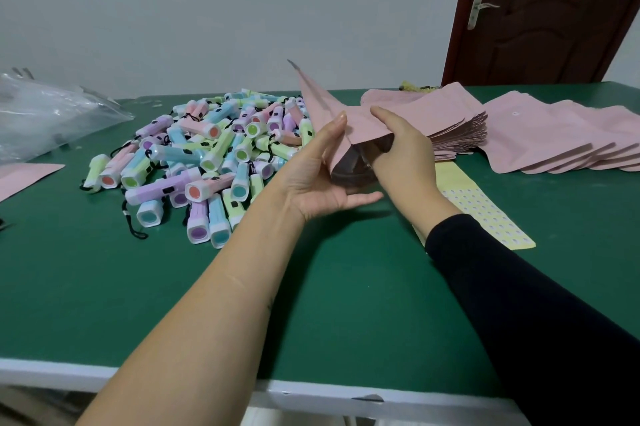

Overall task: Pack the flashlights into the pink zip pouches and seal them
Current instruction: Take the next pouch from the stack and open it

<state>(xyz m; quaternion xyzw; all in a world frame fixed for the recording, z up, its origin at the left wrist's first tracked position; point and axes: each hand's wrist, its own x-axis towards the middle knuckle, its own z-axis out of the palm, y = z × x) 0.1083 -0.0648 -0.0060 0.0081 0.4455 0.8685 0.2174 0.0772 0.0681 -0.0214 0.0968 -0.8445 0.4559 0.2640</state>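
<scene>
Nearest the lens: bare left forearm and black-sleeved right forearm, both stretched across green-topped counter (311, 304) with white front edge.

Condition of left hand (311, 180): palm turned up, fingers (337, 128) straight and laid against the left face of one flat pink zip pouch (325, 107), thumb extended beneath it, nothing clasped.

Condition of right hand (403, 152): thumb on top of the same pouch, remaining fingers curled at its open mouth and gripping the edge. Dark lining visible in the opening between both hands.

Pouch held clear of the counter, tilted, far corner pointing up toward the wall.

Left of the hands: loose heap of small pastel plastic flashlights (207, 155), white-headed, with black wrist cords, lying on the counter.

Just behind the right hand: stack of pink pouches (460, 135). Further right: fanned row of pink pouches (561, 138).

Under the right wrist: yellow sticker sheet (485, 214), flat. Far left: crumpled clear plastic bag (52, 114), with another pink pouch (24, 176) just in front. Upper right: brown wooden door (554, 10).
</scene>
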